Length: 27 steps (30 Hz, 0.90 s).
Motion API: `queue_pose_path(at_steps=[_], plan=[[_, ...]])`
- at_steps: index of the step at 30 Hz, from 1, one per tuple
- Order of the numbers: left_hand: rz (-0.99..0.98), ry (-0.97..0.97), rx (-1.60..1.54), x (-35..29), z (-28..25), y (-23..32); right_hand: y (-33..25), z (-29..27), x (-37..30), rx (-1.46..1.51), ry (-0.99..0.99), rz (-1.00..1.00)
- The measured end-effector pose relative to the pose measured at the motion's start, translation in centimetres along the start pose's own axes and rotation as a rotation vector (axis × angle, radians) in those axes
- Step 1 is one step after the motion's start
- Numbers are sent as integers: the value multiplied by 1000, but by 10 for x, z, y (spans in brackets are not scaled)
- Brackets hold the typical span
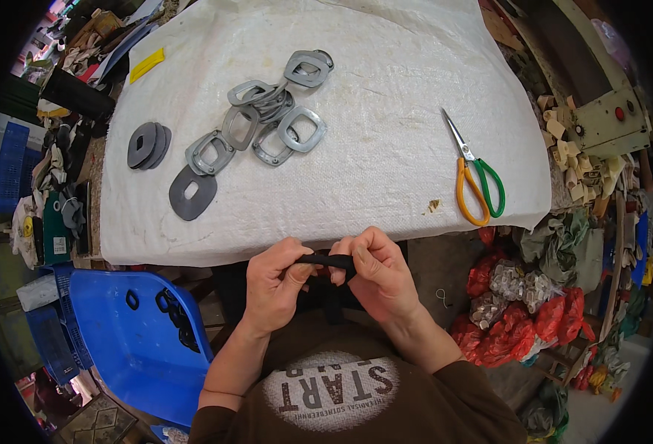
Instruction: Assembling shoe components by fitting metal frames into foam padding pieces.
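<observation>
Just off the table's near edge, my left hand (272, 287) and my right hand (383, 275) pinch a black, cloth-like piece (325, 260) between thumbs and fingers. It is stretched as a narrow band from one hand to the other; its full shape is partly hidden by my fingers. Beyond them on the white sheet lies a loose heap of grey square rings (302, 130) with rounded corners. Dark grey flat pads with a centre hole sit left of the heap, one (192, 194) near it and a small stack (146, 146) farther left.
Scissors (469, 159) with orange and green handles lie on the table's right. A yellow strip (146, 65) is at the far left. Below left stands a blue basin (130, 362) with several black rings (181, 318). Red bags (504, 333) sit low right, beneath a machine (608, 122).
</observation>
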<state>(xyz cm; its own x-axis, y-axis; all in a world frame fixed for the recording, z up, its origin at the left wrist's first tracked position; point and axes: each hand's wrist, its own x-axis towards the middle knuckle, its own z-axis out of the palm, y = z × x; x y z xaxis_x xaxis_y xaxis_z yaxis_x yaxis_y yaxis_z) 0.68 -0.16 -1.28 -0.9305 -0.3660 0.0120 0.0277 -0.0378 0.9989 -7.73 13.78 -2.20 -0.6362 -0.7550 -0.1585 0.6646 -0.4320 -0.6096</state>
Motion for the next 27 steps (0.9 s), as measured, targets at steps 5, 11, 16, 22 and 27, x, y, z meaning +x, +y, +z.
queue_pose_path(at_steps=[5,11,16,22,27], plan=[[290,53,190,1,4,-6,4,3,-1,105,24,25],[372,50,236,1,5,-5,2,6,-5,166,40,64],[365,47,248,1,6,-3,-3,2,-3,264,-46,136],[371,72,302,0,7,-2,-8,17,-6,11,111,68],[465,44,448,1,11,2,-1,-6,-2,92,-90,83]])
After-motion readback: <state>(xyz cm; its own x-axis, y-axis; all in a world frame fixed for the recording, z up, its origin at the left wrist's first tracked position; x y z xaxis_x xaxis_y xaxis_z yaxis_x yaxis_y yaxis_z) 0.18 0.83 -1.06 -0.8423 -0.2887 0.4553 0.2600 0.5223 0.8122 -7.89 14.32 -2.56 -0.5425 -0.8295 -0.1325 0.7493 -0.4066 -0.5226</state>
